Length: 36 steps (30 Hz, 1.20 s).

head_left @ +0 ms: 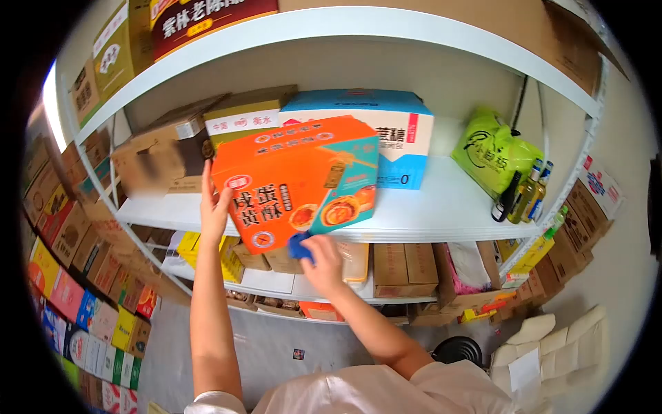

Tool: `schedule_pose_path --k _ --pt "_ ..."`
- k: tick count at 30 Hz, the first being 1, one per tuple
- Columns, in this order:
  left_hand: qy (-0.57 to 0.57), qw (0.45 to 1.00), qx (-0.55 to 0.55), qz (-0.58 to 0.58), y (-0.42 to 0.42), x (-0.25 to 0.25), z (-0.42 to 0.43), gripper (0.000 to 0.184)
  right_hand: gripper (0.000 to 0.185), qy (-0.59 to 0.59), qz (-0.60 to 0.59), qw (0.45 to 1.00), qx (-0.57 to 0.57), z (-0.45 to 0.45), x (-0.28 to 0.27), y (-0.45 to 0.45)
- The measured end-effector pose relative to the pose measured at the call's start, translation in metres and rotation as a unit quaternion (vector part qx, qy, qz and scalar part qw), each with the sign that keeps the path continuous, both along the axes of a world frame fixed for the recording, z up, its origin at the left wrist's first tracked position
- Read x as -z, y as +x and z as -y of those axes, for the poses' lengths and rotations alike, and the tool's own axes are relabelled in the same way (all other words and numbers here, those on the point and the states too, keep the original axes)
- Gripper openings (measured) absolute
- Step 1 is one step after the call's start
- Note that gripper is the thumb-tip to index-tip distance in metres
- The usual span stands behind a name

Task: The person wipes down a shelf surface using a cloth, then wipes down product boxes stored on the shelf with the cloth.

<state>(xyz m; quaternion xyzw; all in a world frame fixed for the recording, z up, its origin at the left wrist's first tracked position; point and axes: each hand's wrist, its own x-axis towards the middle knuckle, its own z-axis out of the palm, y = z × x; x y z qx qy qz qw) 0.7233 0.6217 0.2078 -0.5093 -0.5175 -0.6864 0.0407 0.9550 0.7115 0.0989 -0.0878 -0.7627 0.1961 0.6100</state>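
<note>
An orange and teal carton point(265, 165) with pastry pictures on its front is tilted before the middle shelf. My left hand point(215, 203) grips its left side, thumb on the front face and fingers partly hidden behind. Bunched in my right hand point(323, 265) is a blue cloth point(300, 246), close to the carton's lower edge; whether it touches the carton I cannot tell. Behind the carton, a blue and white box point(407, 148), an olive box point(241, 124) and a brown carton point(155, 162) stand on the shelf.
On the white shelf point(441, 214), a green plastic bag point(493, 152) and several bottles point(527, 193) stand at the right. Brown cartons point(403, 269) fill the shelf below. Stacked boxes point(89, 310) line the left side. A cream chair point(565, 352) is at the lower right.
</note>
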Motion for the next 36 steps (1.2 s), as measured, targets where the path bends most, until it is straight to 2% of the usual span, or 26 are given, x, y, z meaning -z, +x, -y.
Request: schedule_pose_path --k 3,5,6,7,9,10,11,15,17,18,19,21,23,25,27,29,31,33,36 --pt "-0.047 0.983 -0.151 0.097 -0.011 -0.003 -0.005 0.072 0.033 -0.053 -0.083 0.986 0.138 -0.043 -0.014 0.04" --pt "-0.015 0.925 -0.373 -0.068 -0.043 0.017 -0.021 0.071 0.03 -0.096 -0.09 0.977 0.166 -0.062 -0.023 0.063" --pt "-0.048 0.886 -0.457 -0.06 -0.024 0.008 -0.022 0.071 0.029 -0.102 -0.081 0.975 0.179 -0.069 -0.024 0.07" --pt "-0.046 0.888 -0.454 -0.058 -0.006 0.001 -0.026 0.071 0.029 -0.099 -0.081 0.975 0.182 -0.076 -0.023 0.071" --pt "0.016 0.844 -0.485 -0.23 0.024 -0.013 -0.039 0.068 0.03 -0.197 -0.087 0.971 0.106 -0.093 -0.018 0.067" --pt "0.018 0.838 -0.474 -0.271 0.037 -0.017 -0.049 0.068 0.03 -0.169 -0.094 0.977 0.093 -0.107 -0.012 0.06" --pt "-0.009 0.851 -0.449 -0.272 0.061 -0.027 -0.054 0.063 0.03 -0.17 -0.095 0.977 0.091 -0.115 -0.011 0.054" --pt "-0.084 0.844 -0.429 -0.311 0.101 -0.046 -0.081 0.051 0.03 -0.188 -0.116 0.971 0.088 -0.148 -0.012 0.028" --pt "-0.122 0.844 -0.416 -0.316 0.108 -0.048 -0.094 0.047 0.031 -0.191 -0.054 0.974 0.11 -0.158 -0.014 0.02" --pt "-0.166 0.846 -0.4 -0.311 0.111 -0.047 -0.1 0.047 0.031 -0.208 -0.041 0.974 0.085 -0.165 -0.007 0.012" --pt "-0.21 0.847 -0.382 -0.304 0.114 -0.045 -0.105 0.046 0.029 -0.272 -0.015 0.961 0.054 -0.169 -0.003 0.005" --pt "-0.183 0.837 -0.406 -0.318 0.118 -0.043 -0.111 0.046 0.027 -0.315 -0.033 0.948 -0.011 -0.168 0.003 0.007" --pt "-0.154 0.85 -0.396 -0.312 0.111 -0.043 -0.114 0.043 0.026 -0.264 -0.049 0.963 -0.013 -0.157 0.001 0.012" --pt "-0.121 0.847 -0.402 -0.327 0.109 -0.042 -0.113 0.04 0.024 -0.322 -0.03 0.945 -0.054 -0.122 -0.028 0.037" --pt "-0.085 0.865 -0.379 -0.318 0.101 -0.04 -0.108 0.04 0.025 -0.29 -0.021 0.954 -0.066 -0.112 -0.011 0.034" --pt "-0.08 0.872 -0.374 -0.305 0.093 -0.038 -0.101 0.037 0.028 -0.203 -0.057 0.974 -0.088 -0.096 -0.018 0.044" --pt "-0.072 0.88 -0.359 -0.304 0.086 -0.037 -0.092 0.036 0.032 -0.212 -0.04 0.971 -0.107 -0.087 -0.021 0.048" --pt "-0.071 0.883 -0.356 -0.298 0.084 -0.036 -0.089 0.036 0.037 -0.141 -0.058 0.981 -0.12 -0.086 -0.022 0.047" --pt "-0.069 0.89 -0.345 -0.292 0.085 -0.035 -0.088 0.036 0.04 -0.096 -0.085 0.983 -0.129 -0.089 -0.035 0.041"
